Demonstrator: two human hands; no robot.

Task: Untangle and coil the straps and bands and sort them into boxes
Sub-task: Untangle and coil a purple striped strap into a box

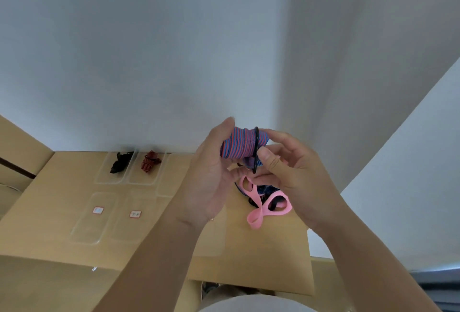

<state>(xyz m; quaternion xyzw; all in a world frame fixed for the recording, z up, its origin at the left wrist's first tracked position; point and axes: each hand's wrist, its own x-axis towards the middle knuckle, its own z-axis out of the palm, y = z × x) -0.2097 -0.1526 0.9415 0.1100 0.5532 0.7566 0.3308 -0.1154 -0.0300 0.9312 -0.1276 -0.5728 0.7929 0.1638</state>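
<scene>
A coiled strap with blue and red stripes (239, 145) is held up in front of me, above the cardboard table top (62, 179). My left hand (211, 177) grips the coil from the left. My right hand (286, 170) pinches a black elastic ring (256, 148) that sits around the coil's right end. Below the hands a pink band (258, 208) lies looped on the table over a tangle of dark and blue striped straps (267, 191). At the back, one clear box (117, 167) holds a black strap (121, 162) and the box beside it (146, 170) holds a red and black striped strap (150, 161).
A third clear box (166, 177) stands right of the red strap's box. Two clear lids or trays with small red-framed labels, one (94, 217) and another (132, 217), lie nearer to me. Behind the table is a white wall. The table's right edge runs near the pink band.
</scene>
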